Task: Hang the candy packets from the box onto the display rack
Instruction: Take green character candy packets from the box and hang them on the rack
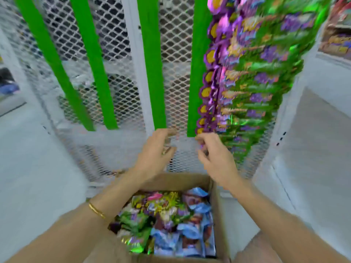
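Observation:
A brown cardboard box sits low in the middle, filled with several green, purple and blue candy packets. Behind it stands a white mesh display rack with green vertical strips. A column of green and purple packets hangs on the rightmost strip. My right hand is at the bottom of that column, its fingers pinching the purple top of the lowest hanging packet. My left hand hovers in front of the mesh with loosely curved fingers, holding nothing. The frame is motion-blurred.
Three green strips to the left carry no packets. White shelf panels flank the rack on both sides. More packaged goods sit on a shelf at the far right. A light floor spreads to the left.

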A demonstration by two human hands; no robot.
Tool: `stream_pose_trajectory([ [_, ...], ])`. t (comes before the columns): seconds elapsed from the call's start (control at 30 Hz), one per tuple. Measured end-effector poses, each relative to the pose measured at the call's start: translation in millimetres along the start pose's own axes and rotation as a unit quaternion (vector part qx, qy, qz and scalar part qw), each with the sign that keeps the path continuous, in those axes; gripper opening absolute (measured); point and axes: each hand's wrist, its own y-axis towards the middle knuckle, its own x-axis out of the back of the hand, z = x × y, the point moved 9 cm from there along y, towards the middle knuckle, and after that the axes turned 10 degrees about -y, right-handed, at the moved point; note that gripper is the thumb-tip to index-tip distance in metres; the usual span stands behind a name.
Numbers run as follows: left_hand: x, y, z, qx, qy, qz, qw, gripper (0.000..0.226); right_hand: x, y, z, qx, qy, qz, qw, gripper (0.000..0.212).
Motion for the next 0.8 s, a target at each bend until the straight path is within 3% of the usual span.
stream_pose_trajectory([
  [0.1,-19.1,-53.8,99.4,0.138,0.027,0.072,0.987,0.032,-112.6,-52.4,-26.5,-0.053,0.014,0.165,0.985,0.034],
  [0.23,-35.1,-77.9,168.5,0.230,0.107,0.177,0.951,0.041,-211.5,-90.1,-43.7,-0.090,0.012,0.303,0.949,0.039],
  [0.4,-46.4,-86.6,220.5,0.280,0.081,0.202,0.935,0.050,-305.8,-124.3,-41.0,-0.067,-0.048,0.475,0.876,0.093],
  [0.47,-48.1,-91.8,233.3,0.309,0.079,0.205,0.926,0.046,-320.9,-136.8,-46.8,-0.069,-0.119,0.516,0.846,0.103],
  [0.57,-52.3,-104.2,246.1,0.370,0.054,0.210,0.903,0.043,-322.2,-133.6,-42.7,-0.036,-0.184,0.485,0.854,0.081],
  [0.7,-61.0,-122.6,261.0,0.474,-0.055,0.194,0.857,0.031,-305.6,-113.0,-33.4,0.007,-0.162,0.446,0.880,0.021],
  [0.73,-63.1,-125.5,261.3,0.497,-0.084,0.176,0.846,0.029,-298.1,-107.4,-34.6,0.011,-0.169,0.440,0.882,0.014],
  [0.8,-72.7,-135.6,259.2,0.562,-0.168,0.132,0.799,0.051,-274.8,-94.7,-39.5,-0.007,-0.172,0.414,0.894,0.023],
])
